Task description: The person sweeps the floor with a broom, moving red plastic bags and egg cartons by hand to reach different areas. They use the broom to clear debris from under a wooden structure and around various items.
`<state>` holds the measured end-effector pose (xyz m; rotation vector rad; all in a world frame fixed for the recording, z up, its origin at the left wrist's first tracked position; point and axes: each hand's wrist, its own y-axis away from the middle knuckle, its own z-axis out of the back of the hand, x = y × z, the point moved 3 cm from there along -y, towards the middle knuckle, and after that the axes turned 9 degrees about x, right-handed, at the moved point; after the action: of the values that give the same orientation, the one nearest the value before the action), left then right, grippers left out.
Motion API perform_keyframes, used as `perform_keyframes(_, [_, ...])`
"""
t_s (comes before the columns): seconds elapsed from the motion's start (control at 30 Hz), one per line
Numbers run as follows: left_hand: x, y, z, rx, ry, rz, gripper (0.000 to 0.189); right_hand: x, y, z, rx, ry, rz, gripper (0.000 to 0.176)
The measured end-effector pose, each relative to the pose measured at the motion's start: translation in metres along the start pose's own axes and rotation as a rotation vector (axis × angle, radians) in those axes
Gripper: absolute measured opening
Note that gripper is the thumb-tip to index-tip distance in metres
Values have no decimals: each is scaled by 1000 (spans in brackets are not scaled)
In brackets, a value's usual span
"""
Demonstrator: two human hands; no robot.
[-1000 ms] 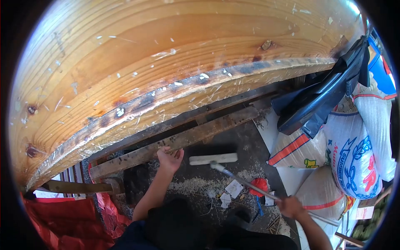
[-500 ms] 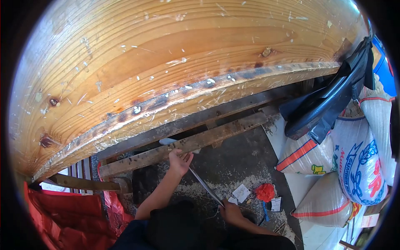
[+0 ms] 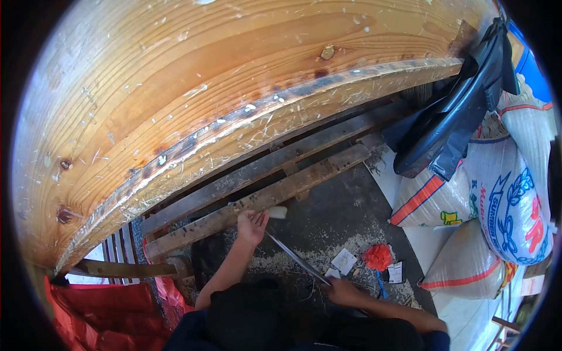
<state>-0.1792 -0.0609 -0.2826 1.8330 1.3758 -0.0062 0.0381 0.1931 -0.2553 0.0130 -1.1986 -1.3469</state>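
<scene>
My left hand (image 3: 253,228) is raised at the edge of a weathered wooden slat (image 3: 199,228), palm partly up and fingers a little apart. Just past its fingertips, a pale, whitish piece (image 3: 276,212) sticks out from the slat; whether the hand touches it is unclear. Lower right, my right hand (image 3: 344,291) is closed around the near end of a long, thin metal rod (image 3: 295,257). The rod slants up and left, and its far end stops beside my left hand.
A large wooden panel (image 3: 234,52) fills the top. A black plastic sheet (image 3: 451,123) hangs at right above filled sacks (image 3: 509,199). On the dark, debris-strewn floor lie a red plastic bundle (image 3: 377,256) and paper scraps (image 3: 344,261). Red sheeting (image 3: 111,310) is at lower left.
The view has shifted, showing more slats below the panel. My right hand has moved right with the rod. The pale piece now shows more on the near side of the slat.
</scene>
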Motion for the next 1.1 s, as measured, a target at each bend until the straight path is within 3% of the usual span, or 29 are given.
perform_keyframes(0.2, [4, -4, 5, -11, -7, -4, 23, -11, 114, 55, 70, 57, 1, 31])
perform_keyframes(0.3, [7, -3, 2, -52, -25, -37, 23, 19, 105, 64, -23, 70, -108, 31])
perform_keyframes(0.37, [5, -6, 4, -30, -5, -37, 24, 3, 61, 45, -79, 80, 57, 32])
perform_keyframes(0.5, [4, 0, -2, -60, 27, -34, 27, -6, 15, 27, -28, 63, -2, 31])
perform_keyframes(0.6, [4, -2, 2, -77, 30, -24, 30, -38, 51, 24, -50, -51, 116, 29])
perform_keyframes(0.67, [4, 4, -1, -58, 10, -41, 30, -43, 103, 54, 165, -97, -37, 30])
perform_keyframes(0.73, [7, 4, -2, -36, -1, -55, 30, -55, 147, 74, 81, 97, -68, 31])
perform_keyframes(0.8, [8, 1, 2, -56, -33, -81, 30, -43, 178, 101, 112, 42, -208, 38])
perform_keyframes(0.9, [9, 2, 1, -86, -52, -110, 32, -53, 214, 125, 35, 141, -261, 36])
perform_keyframes(0.97, [9, 3, 1, -78, -82, -114, 35, -56, 231, 143, -139, 148, -403, 35])
perform_keyframes(1.03, [7, 13, -1, -75, -109, -118, 37, -70, 235, 144, -254, 180, -375, 34])
perform_keyframes(1.1, [8, 43, -15, 79, -347, 223, 43, -85, 232, 140, -400, 196, -341, 31])
